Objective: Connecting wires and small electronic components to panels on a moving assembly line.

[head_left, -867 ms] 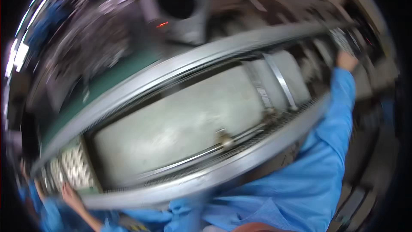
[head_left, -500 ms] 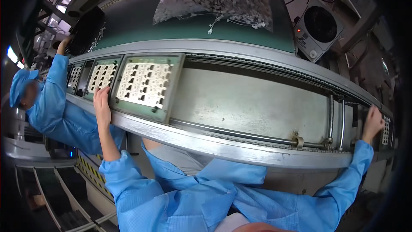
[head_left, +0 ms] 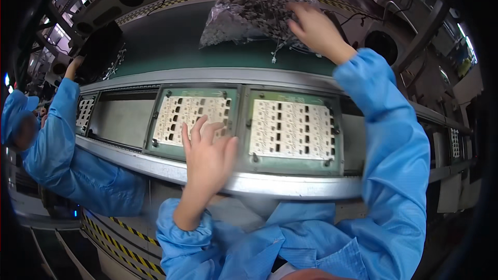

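In front of me, two green pallets sit side by side on the conveyor rail [head_left: 290, 185]. Each carries a white circuit-board panel with rows of black parts. My left hand [head_left: 207, 161] is over the lower right of the left-hand panel [head_left: 181, 109], its fingers spread and holding nothing visible. The right-hand panel [head_left: 293, 129] has neither hand on it. Stretched to the far side, my right hand [head_left: 319, 31] reaches onto a clear plastic bag [head_left: 228, 23] of small white connectors with leads. Its thumb and forefinger are apart; the other fingers are partly hidden.
A green bench top [head_left: 155, 54] runs behind the rail, with loose leads [head_left: 116, 65] at its left. A co-worker in blue [head_left: 57, 140] stands at the left, one arm across the line near another panel [head_left: 84, 111]. A dark round fan [head_left: 381, 46] is behind my right arm.
My right hand has gone from the far right of the rail to the bag. My left hand has moved rightward over a panel. Two pallets now lie in front of me, where one was before.
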A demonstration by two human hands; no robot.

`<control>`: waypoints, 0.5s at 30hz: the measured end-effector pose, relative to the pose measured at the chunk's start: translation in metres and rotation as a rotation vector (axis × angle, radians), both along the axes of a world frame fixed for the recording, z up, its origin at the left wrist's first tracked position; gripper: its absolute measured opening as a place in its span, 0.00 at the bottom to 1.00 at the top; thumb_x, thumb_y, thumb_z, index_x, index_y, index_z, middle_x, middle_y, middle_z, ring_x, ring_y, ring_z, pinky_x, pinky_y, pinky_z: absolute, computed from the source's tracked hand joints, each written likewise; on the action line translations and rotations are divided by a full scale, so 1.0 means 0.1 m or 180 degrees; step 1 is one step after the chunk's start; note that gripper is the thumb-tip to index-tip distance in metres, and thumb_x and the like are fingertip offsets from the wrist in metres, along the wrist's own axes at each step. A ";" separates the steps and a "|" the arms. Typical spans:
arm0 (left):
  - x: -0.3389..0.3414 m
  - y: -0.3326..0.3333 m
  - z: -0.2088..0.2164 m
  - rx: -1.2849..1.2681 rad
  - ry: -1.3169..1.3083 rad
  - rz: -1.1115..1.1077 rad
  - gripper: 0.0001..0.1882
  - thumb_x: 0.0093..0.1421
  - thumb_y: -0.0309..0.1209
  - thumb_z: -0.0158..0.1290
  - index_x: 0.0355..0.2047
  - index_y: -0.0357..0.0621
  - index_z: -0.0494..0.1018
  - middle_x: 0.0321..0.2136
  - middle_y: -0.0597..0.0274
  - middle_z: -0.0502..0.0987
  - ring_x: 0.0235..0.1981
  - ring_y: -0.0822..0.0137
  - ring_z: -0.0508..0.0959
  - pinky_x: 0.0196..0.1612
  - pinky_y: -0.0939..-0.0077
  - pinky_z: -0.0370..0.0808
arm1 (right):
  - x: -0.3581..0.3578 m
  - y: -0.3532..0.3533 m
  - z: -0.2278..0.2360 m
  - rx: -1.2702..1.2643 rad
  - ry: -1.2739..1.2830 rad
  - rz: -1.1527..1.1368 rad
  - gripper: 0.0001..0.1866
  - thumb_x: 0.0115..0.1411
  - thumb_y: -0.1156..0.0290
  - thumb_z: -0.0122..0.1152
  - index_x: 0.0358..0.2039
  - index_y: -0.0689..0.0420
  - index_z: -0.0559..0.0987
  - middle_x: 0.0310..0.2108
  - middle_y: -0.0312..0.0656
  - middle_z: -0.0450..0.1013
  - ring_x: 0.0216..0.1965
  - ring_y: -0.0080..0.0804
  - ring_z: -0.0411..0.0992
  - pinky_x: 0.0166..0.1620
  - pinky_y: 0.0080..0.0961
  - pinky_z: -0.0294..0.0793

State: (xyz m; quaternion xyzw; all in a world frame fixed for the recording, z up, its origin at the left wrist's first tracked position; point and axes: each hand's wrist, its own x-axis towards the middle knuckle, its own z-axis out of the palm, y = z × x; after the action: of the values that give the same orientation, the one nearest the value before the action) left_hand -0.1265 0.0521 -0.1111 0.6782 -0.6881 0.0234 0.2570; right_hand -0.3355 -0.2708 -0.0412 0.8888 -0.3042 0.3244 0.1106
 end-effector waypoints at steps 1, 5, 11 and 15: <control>0.04 -0.05 0.09 -0.0300 0.0036 0.0155 0.11 0.64 0.34 0.55 0.41 0.43 0.81 0.50 0.56 0.75 0.63 0.46 0.66 0.70 0.34 0.47 | 0.30 -0.18 0.10 0.0033 -0.0040 -0.0132 0.22 0.65 0.60 0.58 0.56 0.57 0.73 0.50 0.54 0.75 0.53 0.56 0.73 0.53 0.48 0.74; 0.18 0.15 0.06 -0.0831 0.0390 0.0507 0.13 0.58 0.29 0.56 0.44 0.48 0.80 0.51 0.58 0.74 0.61 0.47 0.66 0.70 0.39 0.48 | 1.32 -0.83 0.08 0.0685 0.0354 -0.1038 0.37 0.62 0.51 0.61 0.67 0.55 0.64 0.54 0.58 0.75 0.55 0.53 0.74 0.56 0.48 0.74; 0.31 0.12 0.09 -0.0838 0.0774 0.0172 0.15 0.52 0.27 0.59 0.42 0.49 0.81 0.50 0.60 0.74 0.58 0.49 0.67 0.70 0.39 0.51 | 1.42 -1.57 0.14 0.1873 0.0927 -0.1695 0.49 0.51 0.42 0.61 0.68 0.59 0.63 0.53 0.55 0.78 0.55 0.50 0.76 0.58 0.41 0.74; 0.36 0.14 0.09 -0.0896 0.0907 -0.0223 0.17 0.50 0.30 0.64 0.42 0.50 0.81 0.50 0.61 0.74 0.53 0.50 0.70 0.67 0.39 0.54 | 1.49 -1.80 0.05 0.1300 0.1541 -0.2021 0.44 0.51 0.40 0.62 0.61 0.59 0.74 0.54 0.53 0.77 0.55 0.50 0.76 0.59 0.40 0.74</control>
State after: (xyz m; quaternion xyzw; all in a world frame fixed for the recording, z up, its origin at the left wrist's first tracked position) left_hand -0.0903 0.0660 -0.1025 0.6077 -0.6578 0.0142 0.4447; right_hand -0.1861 -0.4505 -0.0367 0.8053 -0.5851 -0.0097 0.0950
